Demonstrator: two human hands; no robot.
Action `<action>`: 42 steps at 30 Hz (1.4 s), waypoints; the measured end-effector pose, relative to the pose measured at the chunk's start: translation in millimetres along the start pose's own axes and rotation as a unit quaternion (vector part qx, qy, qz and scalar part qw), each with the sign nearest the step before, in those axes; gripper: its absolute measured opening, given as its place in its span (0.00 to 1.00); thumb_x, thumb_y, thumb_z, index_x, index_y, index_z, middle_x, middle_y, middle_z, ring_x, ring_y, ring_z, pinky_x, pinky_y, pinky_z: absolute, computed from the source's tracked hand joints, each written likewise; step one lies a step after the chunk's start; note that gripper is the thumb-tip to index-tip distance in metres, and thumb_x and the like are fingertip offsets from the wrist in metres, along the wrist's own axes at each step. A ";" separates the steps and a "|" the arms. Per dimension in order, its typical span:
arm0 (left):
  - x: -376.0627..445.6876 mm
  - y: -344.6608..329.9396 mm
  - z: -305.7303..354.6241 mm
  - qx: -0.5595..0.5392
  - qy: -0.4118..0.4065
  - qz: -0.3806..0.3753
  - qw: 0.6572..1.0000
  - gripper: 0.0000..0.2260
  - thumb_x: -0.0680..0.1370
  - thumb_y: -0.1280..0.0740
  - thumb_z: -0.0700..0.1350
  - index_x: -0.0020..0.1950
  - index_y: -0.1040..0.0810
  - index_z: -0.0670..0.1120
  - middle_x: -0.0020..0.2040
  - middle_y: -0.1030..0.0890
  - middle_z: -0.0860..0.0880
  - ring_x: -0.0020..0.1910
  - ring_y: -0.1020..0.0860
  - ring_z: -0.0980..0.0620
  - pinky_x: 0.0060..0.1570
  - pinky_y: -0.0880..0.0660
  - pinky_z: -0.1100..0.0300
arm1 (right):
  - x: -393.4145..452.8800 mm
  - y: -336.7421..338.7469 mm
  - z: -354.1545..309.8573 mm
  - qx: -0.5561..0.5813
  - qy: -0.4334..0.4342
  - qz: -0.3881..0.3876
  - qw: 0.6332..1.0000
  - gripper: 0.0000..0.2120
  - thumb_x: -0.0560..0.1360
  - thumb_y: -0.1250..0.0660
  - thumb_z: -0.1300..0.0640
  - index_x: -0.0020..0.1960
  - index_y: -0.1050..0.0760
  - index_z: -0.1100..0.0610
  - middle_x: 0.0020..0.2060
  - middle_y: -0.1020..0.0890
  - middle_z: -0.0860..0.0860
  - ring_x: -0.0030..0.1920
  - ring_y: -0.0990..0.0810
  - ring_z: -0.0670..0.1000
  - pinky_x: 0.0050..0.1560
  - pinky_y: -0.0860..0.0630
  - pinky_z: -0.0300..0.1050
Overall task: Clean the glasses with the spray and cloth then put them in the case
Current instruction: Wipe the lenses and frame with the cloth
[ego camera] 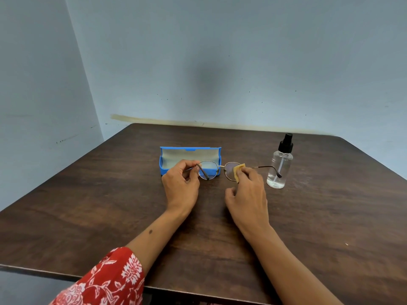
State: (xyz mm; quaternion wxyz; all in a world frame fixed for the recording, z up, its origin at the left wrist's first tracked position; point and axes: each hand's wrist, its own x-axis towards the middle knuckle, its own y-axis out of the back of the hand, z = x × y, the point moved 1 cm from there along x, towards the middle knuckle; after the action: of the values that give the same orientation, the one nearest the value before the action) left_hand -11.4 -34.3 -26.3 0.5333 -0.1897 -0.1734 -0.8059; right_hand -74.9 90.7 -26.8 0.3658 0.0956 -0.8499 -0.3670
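Dark wooden worktop (110, 205) against a pale blue wall, glasses (217, 170) held above it.
Left hand (181, 186) pinches the frame's hinge before the open blue case (189, 159); right hand (246, 194) presses a yellow cloth (239, 170) onto one lens, spray bottle (279, 166) just beside.

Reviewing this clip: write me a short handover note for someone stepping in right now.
Left hand: pinches the glasses at their left end, held above the table.
Right hand: presses the yellow cloth on the right lens.
Case: open, behind the glasses. Spray bottle: upright, to the right, untouched.
Done: wiping under way; whether spray was used cannot be told.
Left: finish both lenses, fold the arms, put the glasses in the case.
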 end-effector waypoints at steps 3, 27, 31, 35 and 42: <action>1.3 0.8 -0.7 0.000 0.003 0.004 1.000 0.06 0.74 0.31 0.35 0.48 0.18 0.44 0.41 0.19 0.54 0.39 0.22 0.71 0.42 0.23 0.73 | -1.3 -1.2 -4.4 0.016 0.041 -0.018 0.999 0.21 0.72 0.37 0.65 0.65 0.28 0.62 0.64 0.29 0.53 0.63 0.33 0.50 0.51 0.34 0.35; 1.3 0.9 -1.6 -0.007 0.017 0.011 1.000 0.06 0.74 0.31 0.36 0.48 0.18 0.44 0.43 0.17 0.52 0.41 0.19 0.63 0.44 0.22 0.67 | -1.5 2.1 -2.5 -0.002 0.010 -0.021 1.000 0.20 0.71 0.38 0.65 0.63 0.27 0.62 0.63 0.28 0.54 0.63 0.33 0.52 0.52 0.27 0.44; 1.1 1.0 -3.3 -0.009 0.017 0.012 1.000 0.06 0.74 0.32 0.35 0.47 0.18 0.44 0.42 0.17 0.52 0.41 0.19 0.62 0.44 0.22 0.67 | -2.0 0.4 -4.3 0.003 0.021 -0.026 0.999 0.18 0.71 0.38 0.65 0.61 0.26 0.63 0.62 0.28 0.55 0.63 0.32 0.53 0.51 0.27 0.45; 1.7 -0.4 -2.6 -0.007 0.017 0.011 1.000 0.05 0.74 0.31 0.36 0.47 0.18 0.43 0.43 0.17 0.52 0.41 0.19 0.61 0.44 0.22 0.66 | -0.8 2.0 -2.1 -0.014 -0.007 -0.026 1.000 0.18 0.72 0.38 0.64 0.62 0.27 0.62 0.62 0.29 0.53 0.63 0.33 0.52 0.51 0.28 0.44; 1.7 0.9 -3.1 -0.005 0.014 0.009 1.000 0.06 0.74 0.31 0.36 0.48 0.18 0.44 0.43 0.17 0.52 0.43 0.18 0.59 0.45 0.22 0.65 | -1.5 2.6 -2.4 -0.010 -0.006 -0.013 1.000 0.18 0.72 0.38 0.64 0.61 0.26 0.63 0.62 0.28 0.54 0.63 0.32 0.52 0.49 0.27 0.44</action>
State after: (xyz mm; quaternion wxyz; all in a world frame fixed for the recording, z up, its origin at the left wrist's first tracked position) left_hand -11.6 -37.5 -28.1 0.5419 -0.1829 -0.1602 -0.8045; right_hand -71.9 91.9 -24.7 0.3566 0.1004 -0.8473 -0.3804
